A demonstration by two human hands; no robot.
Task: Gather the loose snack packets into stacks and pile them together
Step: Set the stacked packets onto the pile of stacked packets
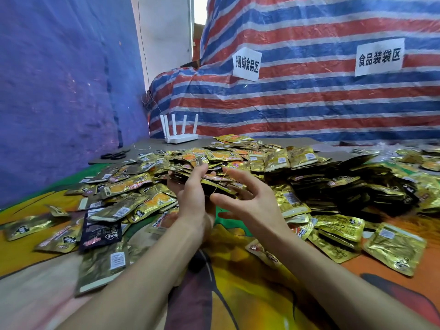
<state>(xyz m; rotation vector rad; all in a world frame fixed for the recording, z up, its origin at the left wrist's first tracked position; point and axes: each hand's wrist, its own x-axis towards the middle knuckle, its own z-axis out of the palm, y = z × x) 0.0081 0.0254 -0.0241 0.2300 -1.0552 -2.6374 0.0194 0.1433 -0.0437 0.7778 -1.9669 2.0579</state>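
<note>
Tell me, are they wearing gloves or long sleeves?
No gloves. The left hand and right hand are bare, with no rings to see, and both forearms are bare too: no sleeves, watch or bracelet show.

Gold foil snack packets [297, 158] lie heaped and scattered across a surface [238, 294] draped in a bright orange, yellow and green printed cloth [392, 284]. At its far end, a grey board [273, 141] carries a white router [181, 137] and black scissors [115, 155].
</note>
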